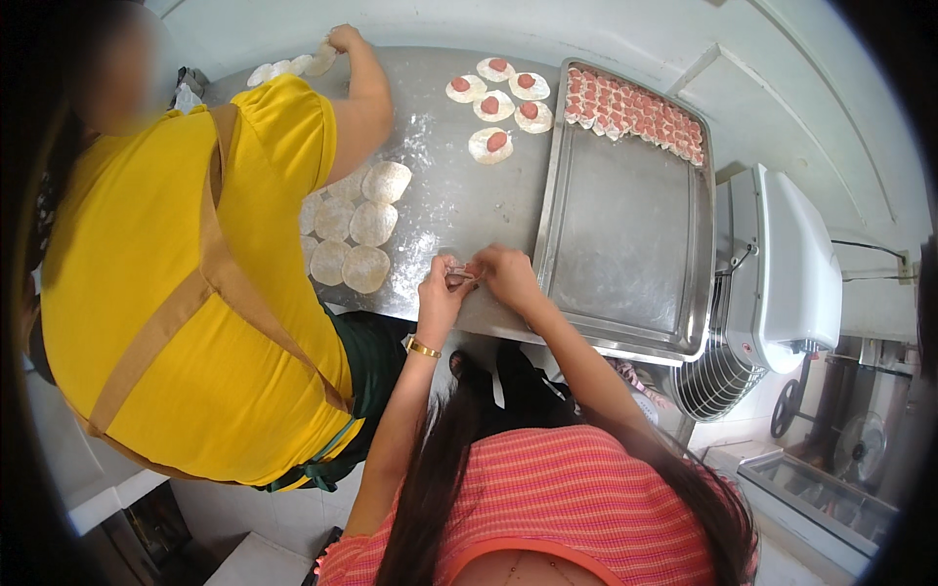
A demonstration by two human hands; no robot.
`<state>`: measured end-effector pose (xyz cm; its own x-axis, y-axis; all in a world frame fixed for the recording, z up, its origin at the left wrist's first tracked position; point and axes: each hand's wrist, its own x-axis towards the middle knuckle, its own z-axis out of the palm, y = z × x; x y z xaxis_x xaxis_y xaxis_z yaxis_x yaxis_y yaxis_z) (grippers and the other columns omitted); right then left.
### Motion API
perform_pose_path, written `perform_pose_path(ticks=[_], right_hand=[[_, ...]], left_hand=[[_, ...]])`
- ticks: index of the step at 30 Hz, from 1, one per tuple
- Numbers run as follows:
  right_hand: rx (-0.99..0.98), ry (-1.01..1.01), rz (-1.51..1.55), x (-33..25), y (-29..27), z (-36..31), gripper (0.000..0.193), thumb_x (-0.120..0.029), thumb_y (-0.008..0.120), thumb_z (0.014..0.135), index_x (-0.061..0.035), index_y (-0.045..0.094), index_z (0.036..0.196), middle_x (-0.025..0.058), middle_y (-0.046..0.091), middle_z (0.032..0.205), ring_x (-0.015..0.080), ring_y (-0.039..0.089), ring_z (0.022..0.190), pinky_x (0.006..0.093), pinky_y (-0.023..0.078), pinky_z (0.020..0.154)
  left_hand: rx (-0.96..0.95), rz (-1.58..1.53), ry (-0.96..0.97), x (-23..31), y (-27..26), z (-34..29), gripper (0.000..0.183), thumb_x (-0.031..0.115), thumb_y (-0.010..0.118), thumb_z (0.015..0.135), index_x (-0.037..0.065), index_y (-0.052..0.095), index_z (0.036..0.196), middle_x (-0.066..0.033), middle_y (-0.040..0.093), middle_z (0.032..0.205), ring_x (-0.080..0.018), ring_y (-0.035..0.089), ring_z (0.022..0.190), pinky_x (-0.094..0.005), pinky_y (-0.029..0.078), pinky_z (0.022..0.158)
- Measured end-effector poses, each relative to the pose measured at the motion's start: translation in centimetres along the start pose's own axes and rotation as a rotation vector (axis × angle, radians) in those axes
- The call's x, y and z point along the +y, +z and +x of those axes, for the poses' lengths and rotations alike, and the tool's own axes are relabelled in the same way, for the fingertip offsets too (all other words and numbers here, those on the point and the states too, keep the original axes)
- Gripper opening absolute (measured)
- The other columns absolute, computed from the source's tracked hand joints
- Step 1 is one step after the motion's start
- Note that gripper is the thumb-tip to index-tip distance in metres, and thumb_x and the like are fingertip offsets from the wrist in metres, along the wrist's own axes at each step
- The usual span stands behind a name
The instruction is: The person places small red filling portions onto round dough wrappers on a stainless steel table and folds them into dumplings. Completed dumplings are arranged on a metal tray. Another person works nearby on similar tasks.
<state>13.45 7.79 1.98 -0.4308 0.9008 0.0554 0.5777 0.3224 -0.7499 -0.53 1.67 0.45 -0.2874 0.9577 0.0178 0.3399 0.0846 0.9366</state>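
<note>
Over the front edge of the steel table (459, 210), my left hand (439, 289) and my right hand (507, 277) meet with their fingers closed around one small dumpling (459, 277). Pink filling shows between the fingertips; the fingers partly hide its wrapper. Beyond my hands lie several flat round wrappers (490, 156), each with a lump of pink meat filling (496, 142) on it. To the right, a large metal tray (625, 234) holds tight rows of open-topped dumplings (635, 112) along its far end.
At my left a co-worker in a yellow shirt (186, 264) reaches across the table, a hand (344, 37) at a row of wrappers (283, 67). Plain floured wrappers (365, 269) lie between us. A white machine with a wire guard (782, 264) stands right of the tray.
</note>
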Motion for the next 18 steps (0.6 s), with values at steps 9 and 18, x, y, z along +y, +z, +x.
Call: perform_pose_path(ticks=[9, 18], right_hand=[[-0.042, -0.041, -0.004, 0.2, -0.1, 0.5, 0.016, 0.001, 0.058, 0.071, -0.0016, 0.064, 0.087, 0.0158, 0.063, 0.089, 0.0367, 0.061, 0.082, 0.0410, 0.049, 0.071], [-0.062, -0.067, 0.127, 0.5, -1.1, 0.8, 0.022, 0.004, 0.061, 0.066, 0.0005, 0.062, 0.088, 0.0148, 0.063, 0.086, 0.0343, 0.062, 0.081, 0.0388, 0.050, 0.071]], left_hand=[[-0.092, 0.302, 0.111, 1.1, -1.0, 0.1, 0.023, 0.004, 0.073, 0.070, 0.001, 0.063, 0.091, -0.0140, 0.067, 0.081, -0.0242, 0.067, 0.073, -0.0315, 0.052, 0.065], [-0.128, 0.366, 0.094, 0.9, -0.7, 1.5, 0.022, 0.005, 0.074, 0.068, 0.000, 0.063, 0.085, -0.0148, 0.064, 0.073, -0.0253, 0.064, 0.065, -0.0329, 0.050, 0.061]])
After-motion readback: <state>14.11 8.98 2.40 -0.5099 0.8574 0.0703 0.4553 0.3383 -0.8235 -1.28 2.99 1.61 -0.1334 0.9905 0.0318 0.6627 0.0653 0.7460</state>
